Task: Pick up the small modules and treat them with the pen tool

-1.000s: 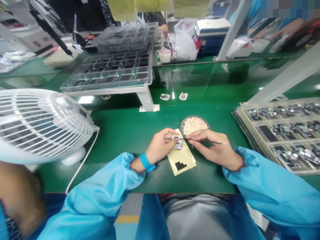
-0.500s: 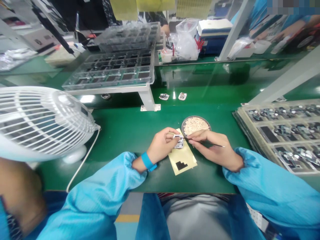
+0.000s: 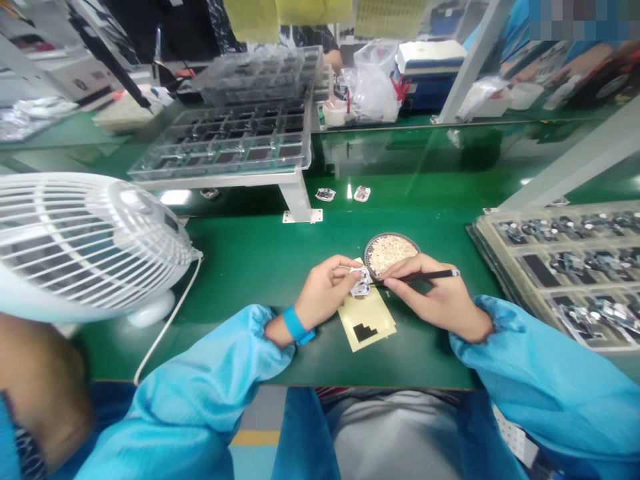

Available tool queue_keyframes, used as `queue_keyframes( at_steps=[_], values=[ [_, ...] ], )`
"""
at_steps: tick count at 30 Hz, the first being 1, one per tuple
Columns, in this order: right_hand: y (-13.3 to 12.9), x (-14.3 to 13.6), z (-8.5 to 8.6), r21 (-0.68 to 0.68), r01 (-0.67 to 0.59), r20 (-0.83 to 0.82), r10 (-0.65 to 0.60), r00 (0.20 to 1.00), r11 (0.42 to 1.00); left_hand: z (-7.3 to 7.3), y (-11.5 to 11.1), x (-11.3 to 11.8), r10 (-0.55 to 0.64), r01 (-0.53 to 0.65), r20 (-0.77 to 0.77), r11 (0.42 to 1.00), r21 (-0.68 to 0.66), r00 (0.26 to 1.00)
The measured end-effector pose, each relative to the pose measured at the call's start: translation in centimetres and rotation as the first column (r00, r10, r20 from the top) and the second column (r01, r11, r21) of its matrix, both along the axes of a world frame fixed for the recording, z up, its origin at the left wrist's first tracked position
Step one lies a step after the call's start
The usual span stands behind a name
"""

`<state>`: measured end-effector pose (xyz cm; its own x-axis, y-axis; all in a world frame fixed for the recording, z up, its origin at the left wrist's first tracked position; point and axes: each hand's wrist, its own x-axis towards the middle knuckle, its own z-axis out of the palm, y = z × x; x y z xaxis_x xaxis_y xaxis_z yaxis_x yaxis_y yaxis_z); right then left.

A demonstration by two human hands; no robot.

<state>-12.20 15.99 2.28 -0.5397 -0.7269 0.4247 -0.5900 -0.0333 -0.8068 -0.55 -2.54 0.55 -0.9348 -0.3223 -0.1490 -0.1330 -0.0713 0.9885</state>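
My left hand (image 3: 327,290), with a blue wristband, pinches a small white device part (image 3: 360,282) above a yellow sheet (image 3: 367,317) that bears black stickers (image 3: 365,332). Between the fingers of my right hand (image 3: 433,293) is a thin black tool (image 3: 435,274), its tip pointing left beside the white part. Whether the tip touches the part cannot be made out. A round dish (image 3: 391,252) of small pale pieces sits just behind my right fingers.
A white fan (image 3: 95,247) stands at the left. Clear plastic trays (image 3: 225,137) rest on a white shelf. At the right lies a tray of device parts (image 3: 575,267). Two small white parts (image 3: 326,194) (image 3: 362,193) lie further back. A person's arm (image 3: 45,380) is at lower left.
My right hand has shifted slightly right, and the tool has turned so that its rear end is higher. The white part is tilted a little differently in my left hand.
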Motion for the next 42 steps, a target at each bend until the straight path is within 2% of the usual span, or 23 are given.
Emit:
queue_keyframes(
  at_steps=[6, 9, 12, 15, 18, 22, 24, 25, 27, 28, 29, 30, 32, 33, 34, 35, 38, 41, 42],
  values=[
    [-0.2, -0.1, 0.1, 0.014, 0.014, 0.016, -0.014, 1.0, 1.0, 0.2, 0.2, 0.5, 0.007, -0.011, -0.052, 0.997, -0.073, 0.999],
    [-0.2, -0.2, 0.4, 0.027, -0.027, 0.167, 0.022, 0.986, 0.999, 0.0, 0.0, 0.6, 0.016, -0.023, -0.09, 0.996, -0.081, 0.996],
    [-0.2, -0.8, 0.5, 0.001, -0.117, 0.353, 0.109, 0.929, 0.993, 0.1, -0.4, 0.4, 0.031, -0.037, -0.116, 0.998, -0.053, 0.993],
    [-0.3, -1.5, 0.5, -0.006, -0.174, 0.415, 0.161, 0.896, 0.985, 0.6, -0.8, 0.2, 0.042, -0.043, -0.107, 0.999, -0.012, 0.993],
    [-0.4, -1.3, 0.8, -0.027, -0.16, 0.466, 0.153, 0.871, 0.987, 1.2, -1.0, 0.0, 0.058, -0.059, -0.061, 0.998, -0.008, 0.996],
    [0.7, 0.0, 3.3, -0.145, -0.131, 0.581, 0.192, 0.791, 0.981, 1.5, -1.4, 0.0, 0.029, -0.03, -0.018, 0.999, -0.024, 0.999],
    [2.3, 0.2, 5.3, -0.173, -0.068, 0.562, 0.155, 0.813, 0.983, 1.4, -1.5, 0.0, 0.0, 0.001, -0.018, 1.0, 0.025, 1.0],
    [3.4, -0.1, 6.4, -0.155, -0.009, 0.511, 0.088, 0.855, 0.988, 1.3, -1.5, 0.0, -0.011, 0.012, -0.023, 0.998, 0.056, 1.0],
    [5.8, -1.8, 8.3, -0.031, 0.182, 0.301, -0.164, 0.939, 0.983, 1.2, -1.4, 0.0, -0.017, 0.021, -0.033, 0.995, 0.097, 0.999],
    [7.0, -3.1, 8.9, 0.07, 0.315, 0.127, -0.322, 0.938, 0.946, 1.2, -1.3, 0.0, -0.019, 0.023, -0.031, 0.995, 0.1, 0.999],
    [8.1, -4.7, 9.2, 0.178, 0.45, -0.064, -0.446, 0.893, 0.875, 1.1, -1.2, 0.0, -0.024, 0.026, -0.023, 0.996, 0.086, 0.999],
    [9.0, -6.5, 9.3, 0.243, 0.581, -0.243, -0.531, 0.812, 0.776, 1.1, -1.1, 0.0, -0.031, 0.031, -0.004, 0.998, 0.056, 1.0],
    [10.4, -10.0, 8.6, 0.406, 0.702, -0.477, -0.52, 0.709, 0.585, 1.2, -1.0, 0.0, -0.048, 0.049, 0.048, 0.998, -0.027, 0.998],
    [10.8, -11.6, 7.9, 0.476, 0.718, -0.531, -0.486, 0.695, 0.507, 1.2, -1.0, 0.1, -0.057, 0.061, 0.073, 0.996, -0.061, 0.996],
    [11.1, -12.9, 7.2, 0.524, 0.718, -0.551, -0.46, 0.696, 0.458, 1.3, -1.0, 0.1, -0.065, 0.073, 0.093, 0.994, -0.081, 0.994],
    [11.2, -14.1, 6.6, 0.571, 0.689, -0.535, -0.434, 0.725, 0.446, 1.4, -1.0, 0.1, -0.073, 0.082, 0.105, 0.993, -0.085, 0.992],
    [11.1, -16.0, 5.4, 0.658, 0.593, -0.453, -0.384, 0.804, 0.465, 1.7, -0.8, 0.0, -0.079, 0.083, 0.104, 0.996, -0.039, 0.991],
    [10.5, -15.6, 6.3, 0.628, 0.642, -0.51, -0.391, 0.766, 0.439, 1.9, -0.7, 0.1, -0.068, 0.066, 0.094, 0.998, 0.025, 0.993],
    [10.0, -14.9, 6.9, 0.588, 0.666, -0.525, -0.41, 0.746, 0.46, 1.9, -0.7, 0.1, -0.066, 0.062, 0.087, 0.997, 0.051, 0.994]
  ],
)
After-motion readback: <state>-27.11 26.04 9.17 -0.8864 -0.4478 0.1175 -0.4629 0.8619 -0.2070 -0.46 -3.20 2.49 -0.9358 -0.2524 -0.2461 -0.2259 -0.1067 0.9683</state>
